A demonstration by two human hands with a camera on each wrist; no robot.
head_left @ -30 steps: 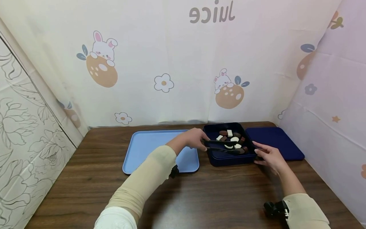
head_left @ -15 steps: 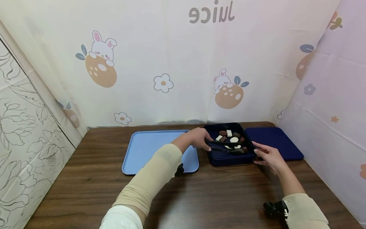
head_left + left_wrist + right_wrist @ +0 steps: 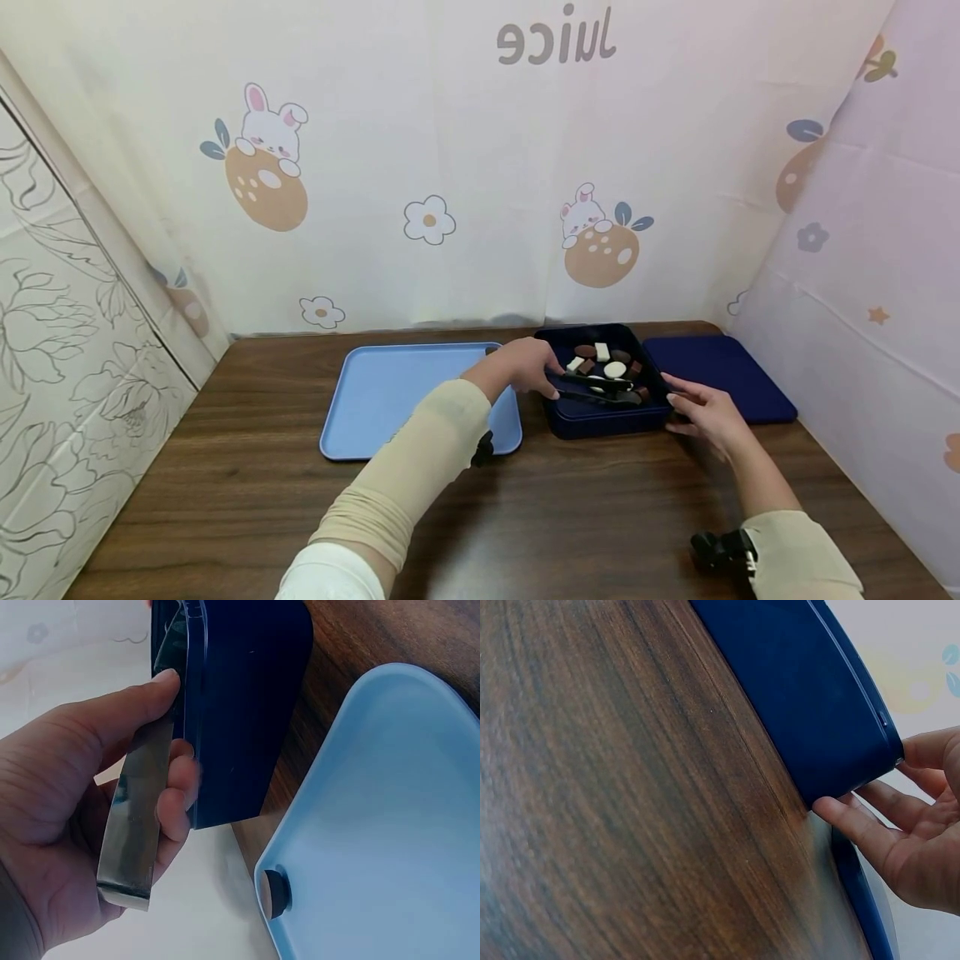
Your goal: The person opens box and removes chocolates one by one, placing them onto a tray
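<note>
My left hand (image 3: 528,365) holds tongs (image 3: 596,397) over the dark blue box (image 3: 600,427). In the left wrist view, the thumb and curled fingers grip the metal band of the tongs (image 3: 139,810). Their dark arms reach into the box, with the tips among brown and white chocolates. A white oval chocolate (image 3: 615,369) lies just behind the tips, and a bit of white shows at the upper tip. My right hand (image 3: 708,414) holds the box's front right corner, fingers spread between rim and base in the right wrist view (image 3: 922,817).
A light blue tray (image 3: 375,400) lies left of the box, with one brown chocolate (image 3: 274,892) near its edge. A flat dark blue lid (image 3: 720,375) lies to the right. A patterned curtain (image 3: 450,167) hangs behind the wooden table (image 3: 570,517).
My left hand has shifted slightly right with the tongs, and their tips have come closer together over the white chocolates. My right hand stays at the box corner.
</note>
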